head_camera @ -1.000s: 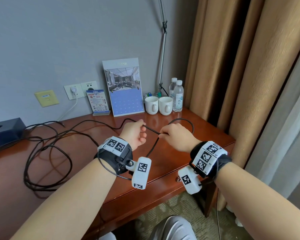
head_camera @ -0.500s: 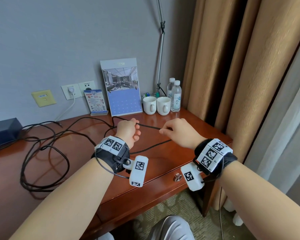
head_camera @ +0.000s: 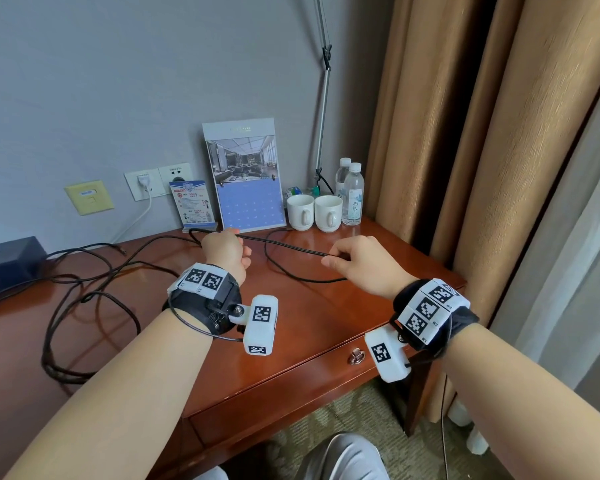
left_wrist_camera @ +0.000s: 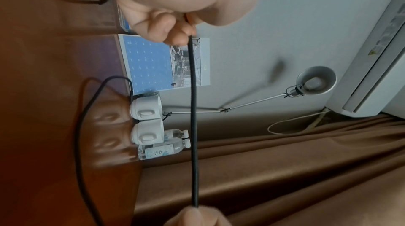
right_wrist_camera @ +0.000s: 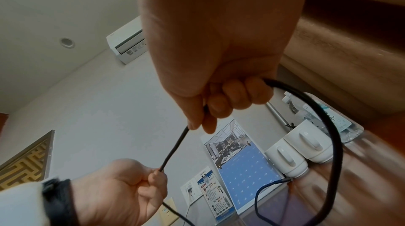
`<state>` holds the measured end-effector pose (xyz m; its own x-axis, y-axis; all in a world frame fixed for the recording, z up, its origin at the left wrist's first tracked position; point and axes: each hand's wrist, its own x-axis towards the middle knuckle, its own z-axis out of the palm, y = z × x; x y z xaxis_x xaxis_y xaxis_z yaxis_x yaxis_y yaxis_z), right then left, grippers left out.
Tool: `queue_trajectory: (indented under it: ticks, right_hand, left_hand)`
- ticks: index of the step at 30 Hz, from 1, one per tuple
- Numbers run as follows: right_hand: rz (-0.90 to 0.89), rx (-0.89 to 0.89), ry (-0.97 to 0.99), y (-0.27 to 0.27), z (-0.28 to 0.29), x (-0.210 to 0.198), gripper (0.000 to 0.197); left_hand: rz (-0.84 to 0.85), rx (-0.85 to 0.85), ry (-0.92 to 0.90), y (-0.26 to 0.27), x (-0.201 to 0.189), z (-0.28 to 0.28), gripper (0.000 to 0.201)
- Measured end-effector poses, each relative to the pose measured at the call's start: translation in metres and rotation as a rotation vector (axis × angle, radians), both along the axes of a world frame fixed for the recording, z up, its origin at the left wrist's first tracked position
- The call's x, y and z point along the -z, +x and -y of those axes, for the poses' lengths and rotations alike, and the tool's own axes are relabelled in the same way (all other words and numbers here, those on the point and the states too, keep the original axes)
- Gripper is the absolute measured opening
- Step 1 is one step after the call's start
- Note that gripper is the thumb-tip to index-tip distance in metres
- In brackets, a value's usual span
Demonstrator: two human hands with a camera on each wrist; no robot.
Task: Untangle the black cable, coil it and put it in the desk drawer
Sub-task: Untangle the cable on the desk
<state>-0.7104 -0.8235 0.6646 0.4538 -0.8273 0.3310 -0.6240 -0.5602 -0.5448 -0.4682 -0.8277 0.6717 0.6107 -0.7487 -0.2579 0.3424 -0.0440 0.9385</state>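
A long black cable (head_camera: 284, 244) runs taut between my two hands above the wooden desk (head_camera: 309, 317). My left hand (head_camera: 227, 252) grips it in a fist; in the left wrist view the cable (left_wrist_camera: 193, 108) leaves those fingers (left_wrist_camera: 166, 29) straight toward the other hand. My right hand (head_camera: 354, 259) pinches the cable between thumb and fingers (right_wrist_camera: 210, 108), and a loop (right_wrist_camera: 333, 143) curves from it down to the desk. Loose tangled loops (head_camera: 84, 306) lie on the desk's left part. The desk drawer (head_camera: 291, 386) with a metal ring pull (head_camera: 358, 355) is closed.
Along the wall stand two white mugs (head_camera: 314, 212), two water bottles (head_camera: 351, 192), a calendar (head_camera: 246, 181), a small card stand (head_camera: 193, 207) and a lamp pole (head_camera: 323, 109). A dark tissue box (head_camera: 7, 261) sits far left. Brown curtains (head_camera: 482, 133) hang on the right.
My hands have moved apart, the right one to the right, so a longer stretch of cable is drawn straight between them. The loop near the mugs has shifted on the desk.
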Motion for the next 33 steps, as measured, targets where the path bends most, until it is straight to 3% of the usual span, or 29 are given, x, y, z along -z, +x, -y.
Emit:
queue_trajectory:
  ticks: [6,13,18,23,33]
  right_hand:
    - [0.012,-0.029,-0.019,-0.005,0.003,0.004,0.028]
    - [-0.004,-0.107,-0.04,0.012,-0.002,0.001,0.029]
    - [0.016,-0.13,-0.109,0.02,-0.006,0.002,0.05]
    - [0.015,-0.116,-0.026,0.008,-0.006,0.004,0.027]
    - [-0.013,-0.074,0.017,-0.02,-0.003,0.01,0.021]
  left_hand:
    - [-0.024,-0.071,-0.004,0.008,0.002,-0.007,0.026]
    - [-0.085,0.295,0.02,-0.043,0.011,-0.027,0.028]
    - [-0.073,0.413,0.03,-0.073,0.013,-0.034,0.024]
    - [-0.07,0.328,0.028,-0.064,0.011,-0.035,0.029]
    - [-0.146,0.227,0.029,-0.028,0.016,-0.04,0.029]
